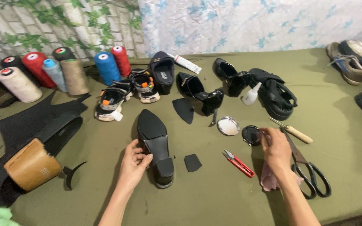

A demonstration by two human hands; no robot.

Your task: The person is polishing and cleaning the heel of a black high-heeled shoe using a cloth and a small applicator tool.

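Note:
A black heeled shoe (155, 142) lies sole-up on the olive-green cloth (214, 192). My left hand (133, 164) grips its left side near the heel. My right hand (275, 147) holds a pink rag (269, 180) and its fingertips touch a small round black tin (252, 135). The tin's silver lid (228, 126) lies just left of it. Red thread snips (239, 163) lie between my hands, beside a small black rubber patch (192, 162). A pointed black sole piece (184, 109) rests above the shoe.
Large black scissors (308, 169) and a wooden-handled awl (294, 132) lie right of my right hand. Black shoes and sandals (273, 94), a glue bottle (251, 94) and thread spools (74, 75) line the back. Black rubber sheets and a tan roll (32, 165) lie left. More shoes (352, 62) sit far right.

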